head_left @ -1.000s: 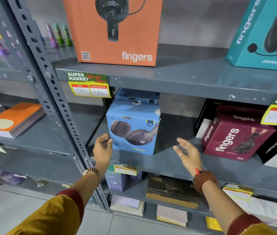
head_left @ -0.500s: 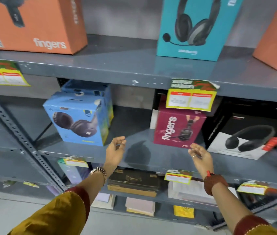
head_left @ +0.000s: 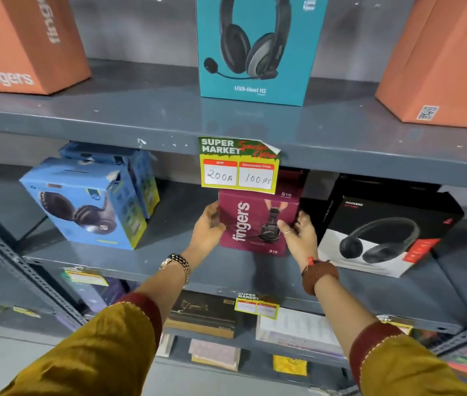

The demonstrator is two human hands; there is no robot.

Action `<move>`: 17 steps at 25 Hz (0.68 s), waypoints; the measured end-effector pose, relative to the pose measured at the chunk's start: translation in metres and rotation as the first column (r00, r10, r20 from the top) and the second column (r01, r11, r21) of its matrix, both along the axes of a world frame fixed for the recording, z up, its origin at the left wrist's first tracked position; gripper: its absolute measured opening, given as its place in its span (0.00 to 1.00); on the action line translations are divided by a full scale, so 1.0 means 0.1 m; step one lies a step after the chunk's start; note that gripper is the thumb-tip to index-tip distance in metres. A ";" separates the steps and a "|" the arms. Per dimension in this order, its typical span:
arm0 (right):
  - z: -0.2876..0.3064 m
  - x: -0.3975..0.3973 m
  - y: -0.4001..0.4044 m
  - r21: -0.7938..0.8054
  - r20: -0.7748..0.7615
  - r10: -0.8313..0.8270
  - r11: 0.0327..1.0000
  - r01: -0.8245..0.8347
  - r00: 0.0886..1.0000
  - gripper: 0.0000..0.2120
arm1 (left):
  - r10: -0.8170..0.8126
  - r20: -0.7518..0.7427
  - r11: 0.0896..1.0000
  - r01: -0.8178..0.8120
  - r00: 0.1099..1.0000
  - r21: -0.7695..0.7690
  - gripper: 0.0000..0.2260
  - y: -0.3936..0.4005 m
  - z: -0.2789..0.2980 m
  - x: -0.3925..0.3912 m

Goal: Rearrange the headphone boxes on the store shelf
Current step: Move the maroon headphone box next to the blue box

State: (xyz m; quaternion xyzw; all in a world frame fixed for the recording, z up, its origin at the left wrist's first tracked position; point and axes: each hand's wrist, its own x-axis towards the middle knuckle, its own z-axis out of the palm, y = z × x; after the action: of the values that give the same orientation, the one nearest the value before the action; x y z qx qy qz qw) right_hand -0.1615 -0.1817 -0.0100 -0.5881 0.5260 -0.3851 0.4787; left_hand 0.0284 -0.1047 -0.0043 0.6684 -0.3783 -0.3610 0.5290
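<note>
A maroon "fingers" headphone box (head_left: 250, 221) stands on the middle shelf (head_left: 169, 261) under a yellow price tag (head_left: 239, 167). My left hand (head_left: 208, 228) grips its left side and my right hand (head_left: 299, 234) grips its right side. To the left stands a blue headphone box (head_left: 83, 204), with a second blue box (head_left: 138, 172) behind it. A black and white headphone box (head_left: 383, 232) sits just right of the maroon one. On the upper shelf are a teal headset box (head_left: 255, 47) and two orange boxes (head_left: 21, 44) (head_left: 449, 61).
The upper shelf's front edge (head_left: 369, 155) hangs just above the maroon box. A perforated metal upright (head_left: 23, 270) runs at the lower left. Books and papers (head_left: 292, 327) lie on the shelf below. Bare shelf shows between the blue and maroon boxes.
My view has swung right and closer. Both hands moved from the blue box across to the maroon box and closed on its two sides.
</note>
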 end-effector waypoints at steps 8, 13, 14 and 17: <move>0.18 -0.06 0.62 -0.050 -0.034 0.046 0.998 -0.048 0.998 0.27 | 0.006 0.086 0.992 0.005 0.996 -0.127 0.24 0.66 0.07 0.21; 0.28 -0.03 1.04 -0.073 -0.095 0.103 0.991 -0.110 0.990 0.24 | -0.013 0.165 0.981 0.044 0.986 -0.187 0.22 1.12 0.09 0.53; 0.30 0.02 1.13 -0.073 -0.107 0.105 0.991 -0.113 0.989 0.23 | -0.022 0.184 0.980 0.058 0.983 -0.192 0.25 1.23 0.11 0.62; 0.39 0.18 1.30 -0.085 -0.089 0.106 0.990 -0.114 0.990 0.22 | -0.035 0.148 0.978 0.064 0.988 -0.199 0.28 1.43 0.18 0.81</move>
State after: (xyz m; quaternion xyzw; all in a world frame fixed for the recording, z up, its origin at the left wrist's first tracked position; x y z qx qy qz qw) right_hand -0.1432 -0.0521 0.0293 -0.6529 0.4947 -0.3562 0.4496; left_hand 0.1091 0.0387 0.0137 0.6254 -0.4669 -0.2845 0.5567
